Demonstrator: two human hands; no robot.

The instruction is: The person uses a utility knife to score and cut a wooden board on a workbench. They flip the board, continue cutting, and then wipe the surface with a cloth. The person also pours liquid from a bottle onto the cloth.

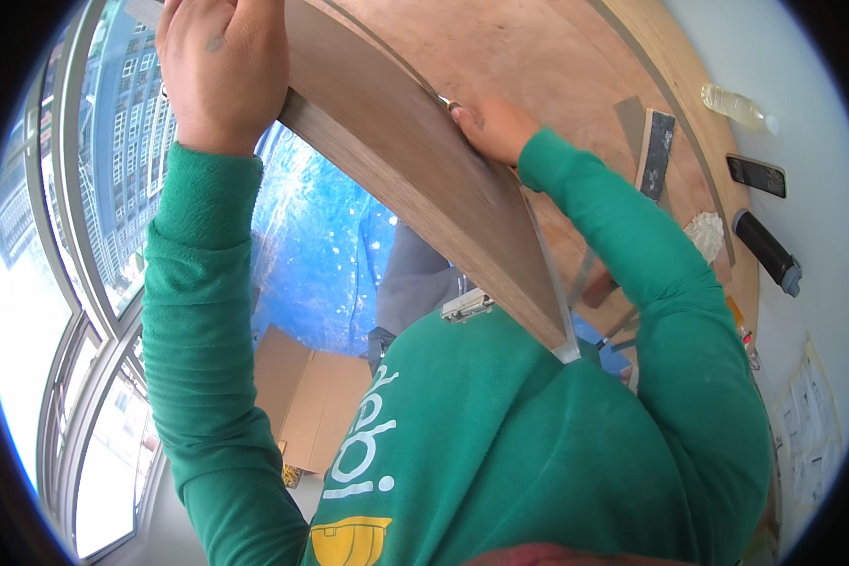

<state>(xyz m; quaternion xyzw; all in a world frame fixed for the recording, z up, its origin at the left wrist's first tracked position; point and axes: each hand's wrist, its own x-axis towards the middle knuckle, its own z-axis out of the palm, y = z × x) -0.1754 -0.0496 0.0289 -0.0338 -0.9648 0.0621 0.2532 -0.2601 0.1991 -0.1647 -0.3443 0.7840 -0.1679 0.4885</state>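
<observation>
A long brown wood-grain panel (415,193) is tilted across in front of me, its near end against my green sweatshirt. My left hand (224,80) grips the panel's far left end, with its fingertips cut off by the upper frame edge. At the panel's right side, my right hand (495,129) is closed round a small thin tool (449,103) whose light tip meets the panel's edge; its kind is too small to make out. A pale strip (558,321) runs along that edge. Near the panel's lower end sits a metal hinge (467,305).
Beyond the panel spreads a wooden worktop (566,57) with a dark-faced block (656,151) and a crumpled white cloth (706,234). Along the right lie a clear bottle (734,107), a phone (757,175) and a black flask (766,250). A blue sheet (316,245), cardboard (302,387) and windows are leftward.
</observation>
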